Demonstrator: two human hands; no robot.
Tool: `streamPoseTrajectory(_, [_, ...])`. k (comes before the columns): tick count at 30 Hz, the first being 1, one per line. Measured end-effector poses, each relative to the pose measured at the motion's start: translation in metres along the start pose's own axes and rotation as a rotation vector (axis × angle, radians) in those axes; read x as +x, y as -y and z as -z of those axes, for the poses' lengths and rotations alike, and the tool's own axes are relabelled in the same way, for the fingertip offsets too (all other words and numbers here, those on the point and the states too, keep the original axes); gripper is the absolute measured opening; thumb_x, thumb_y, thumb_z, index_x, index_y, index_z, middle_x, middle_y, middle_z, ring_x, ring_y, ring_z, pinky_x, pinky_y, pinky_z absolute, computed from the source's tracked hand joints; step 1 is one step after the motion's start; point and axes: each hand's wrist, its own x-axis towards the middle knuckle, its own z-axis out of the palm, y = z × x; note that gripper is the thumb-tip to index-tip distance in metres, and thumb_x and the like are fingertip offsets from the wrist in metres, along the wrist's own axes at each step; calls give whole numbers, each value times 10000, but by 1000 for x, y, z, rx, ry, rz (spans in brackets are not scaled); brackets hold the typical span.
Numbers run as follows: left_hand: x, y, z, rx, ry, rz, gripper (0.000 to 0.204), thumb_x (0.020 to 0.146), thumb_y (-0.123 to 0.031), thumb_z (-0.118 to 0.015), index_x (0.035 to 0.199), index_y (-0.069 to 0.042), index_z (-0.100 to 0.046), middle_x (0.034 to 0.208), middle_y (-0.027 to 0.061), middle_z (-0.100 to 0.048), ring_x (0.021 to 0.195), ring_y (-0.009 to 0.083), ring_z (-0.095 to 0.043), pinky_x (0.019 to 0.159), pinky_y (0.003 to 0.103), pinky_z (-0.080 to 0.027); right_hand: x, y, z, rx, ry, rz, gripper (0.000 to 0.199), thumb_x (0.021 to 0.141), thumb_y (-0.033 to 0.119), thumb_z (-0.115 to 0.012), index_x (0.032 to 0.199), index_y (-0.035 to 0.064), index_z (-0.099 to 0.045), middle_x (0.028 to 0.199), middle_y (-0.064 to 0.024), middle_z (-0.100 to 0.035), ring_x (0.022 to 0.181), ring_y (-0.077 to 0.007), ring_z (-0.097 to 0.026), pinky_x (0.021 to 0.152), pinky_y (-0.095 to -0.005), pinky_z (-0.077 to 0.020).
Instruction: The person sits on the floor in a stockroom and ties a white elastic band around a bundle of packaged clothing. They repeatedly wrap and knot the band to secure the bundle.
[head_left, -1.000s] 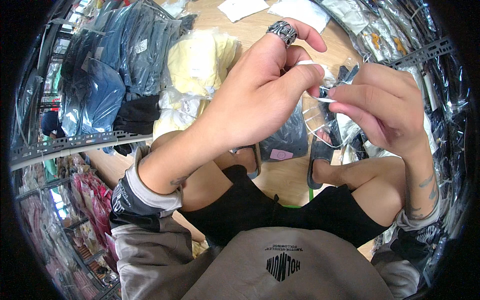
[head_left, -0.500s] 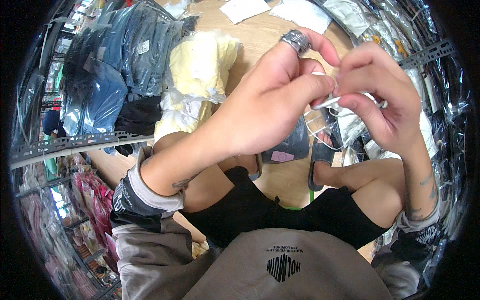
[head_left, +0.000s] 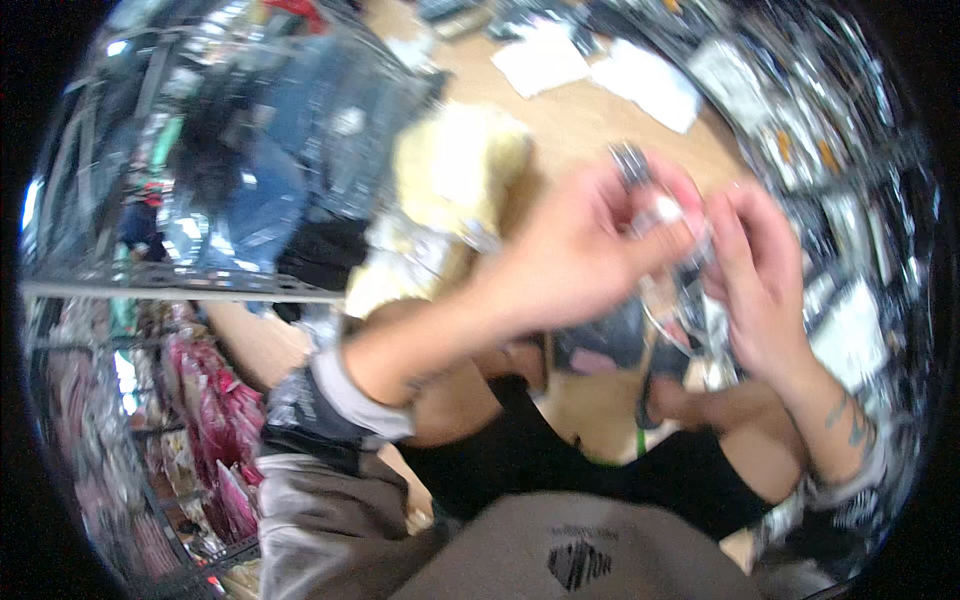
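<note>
My left hand [head_left: 585, 245] is closed, thumb pressed to fingers, around a small white piece [head_left: 664, 209] of what looks like a thin white cord. A loop of the cord [head_left: 660, 328] hangs below the fingers. A wide silver ring [head_left: 629, 165] sits on one left finger. My right hand [head_left: 762, 275] meets the left one, its fingertips bunched beside the left thumb. Motion blur smears those fingertips, and what lies between them does not show clearly. Both hands are raised above my lap.
Bagged jeans [head_left: 330, 150] and pale yellow bagged clothes [head_left: 455, 165] are stacked at the left, above a metal shelf rail [head_left: 180, 292]. Pink bagged garments [head_left: 210, 415] fill the lower-left shelf. White packages [head_left: 540, 62] lie on the wooden floor ahead. More bagged goods [head_left: 790, 110] line the right.
The whole view has shifted and blurred, so the hands and surroundings sit lower in the picture. My right fingers, curled before, are straighter now. My left hand keeps its grip on the white cord.
</note>
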Motion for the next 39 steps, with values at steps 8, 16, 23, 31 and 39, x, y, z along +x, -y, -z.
streamPoseTrajectory(8, [0,-2,-5,-90,-9,101,183,804,-14,-710,962,-32,-619,838,-22,-627,750,19,-548,650,185,-459,7,-9,3,183,-3,-13,154,969,225,-508,895,93,-478,710,69,-439,534,17,-335,431,-156,-236])
streamPoseTrajectory(16, [-1,-3,-7,-6,-25,-27,166,790,-43,-731,918,-38,-626,808,-35,-606,713,13,-516,625,175,-436,4,-13,1,114,-41,148,174,965,239,-518,903,82,-475,739,54,-453,565,0,-363,462,-158,-280])
streamPoseTrajectory(23, [2,-14,4,139,2,83,163,795,-102,-736,879,-45,-607,802,-41,-603,712,32,-533,629,178,-446,8,-9,9,6,20,44,172,948,223,-547,895,64,-512,717,53,-461,554,-8,-367,470,-168,-282])
streamPoseTrajectory(31, [0,-5,5,-65,39,98,131,833,-32,-677,922,-23,-582,773,10,-613,682,58,-564,585,199,-458,18,1,18,91,105,-96,158,928,196,-581,890,43,-569,706,42,-535,552,-4,-397,472,-171,-283])
streamPoseTrajectory(39, [3,-10,6,-44,54,120,164,822,-25,-688,947,-9,-582,864,59,-643,706,81,-587,603,213,-484,14,0,21,-8,83,61,121,894,91,-608,958,-12,-607,876,-52,-645,787,-104,-606,691,-230,-478])
